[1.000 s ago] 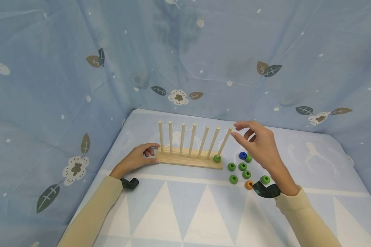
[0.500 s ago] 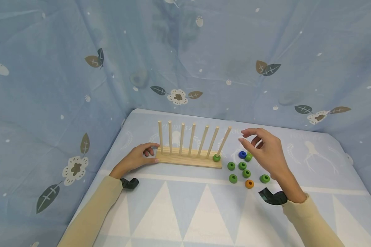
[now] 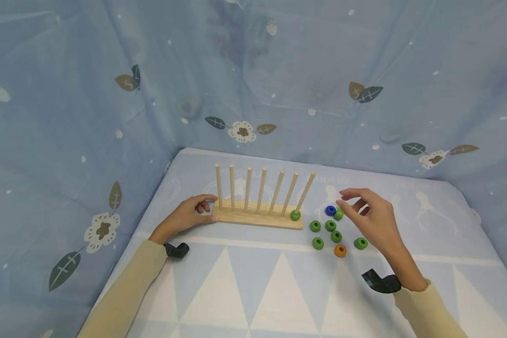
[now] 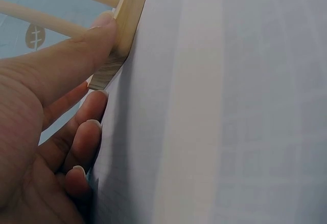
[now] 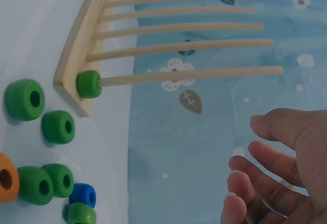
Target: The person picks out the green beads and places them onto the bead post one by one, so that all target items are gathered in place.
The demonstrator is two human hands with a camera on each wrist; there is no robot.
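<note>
A wooden base (image 3: 253,218) carries a row of several upright pegs, and a green bead (image 3: 295,215) sits at the bottom of the rightmost one. The left hand (image 3: 190,213) grips the base's left end between thumb and fingers; the left wrist view shows the thumb (image 4: 76,55) against the wood (image 4: 127,29). Over the table to the right of the loose beads, the right hand (image 3: 373,218) holds nothing, its thumb and fingers apart and gently bent. In the right wrist view that hand (image 5: 286,162) is clear of the pegs and of the green bead (image 5: 89,84) on its peg.
Between the base and the right hand lie several loose green beads (image 3: 315,226), a blue bead (image 3: 330,211) and an orange bead (image 3: 340,250). A patterned cloth covers the table (image 3: 245,286), and blue fabric walls (image 3: 287,70) stand behind and at the sides.
The right hand has moved away from the top of the rightmost peg, to the right and slightly nearer the person. The left hand keeps its grip on the base.
</note>
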